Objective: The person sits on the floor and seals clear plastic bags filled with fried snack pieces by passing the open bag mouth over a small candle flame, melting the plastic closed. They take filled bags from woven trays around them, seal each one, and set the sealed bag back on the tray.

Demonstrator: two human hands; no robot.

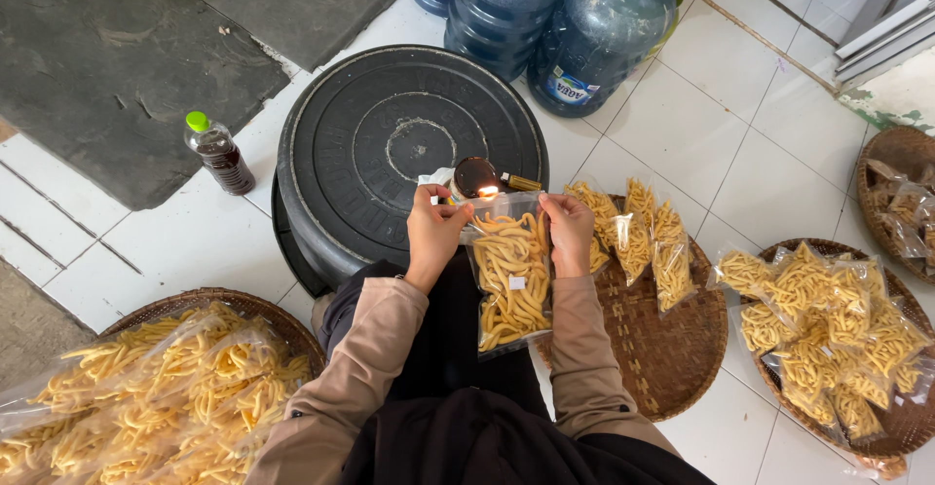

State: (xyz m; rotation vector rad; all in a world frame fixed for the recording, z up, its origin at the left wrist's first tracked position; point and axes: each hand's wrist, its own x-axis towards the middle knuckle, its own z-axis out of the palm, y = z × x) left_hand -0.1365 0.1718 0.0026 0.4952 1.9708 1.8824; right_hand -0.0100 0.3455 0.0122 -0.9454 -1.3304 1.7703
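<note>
At the centre of the frame both hands hold up a clear plastic bag of yellow stick snacks (511,280) by its top edge: the left hand (435,227) pinches the upper left corner with fingers closed on the plastic, and the right hand (570,232) grips the upper right corner the same way, so the bag hangs upright between them, over the person's dark lap. Just above the bag's top edge, between the two hands, a small flame (487,192) burns at a little lamp (475,177) with a dark round top, which stands on the near edge of a large black round lid (390,144) filling the upper middle of the frame. The bag's rim sits right at the flame; whether it touches cannot be told. To the right of the right hand, several filled bags (633,237) lie on a flat woven tray (672,349). Further right, a second woven tray (911,427) carries a heap of more packed bags (828,334), and a third basket (901,149) shows at the right edge. In the lower left a woven basket (253,305) holds a big loose bag of the same snacks (146,397). A small bottle with a green cap (218,152) stands on the white tiles left of the lid, and blue water jugs (545,18) stand at the top.
</note>
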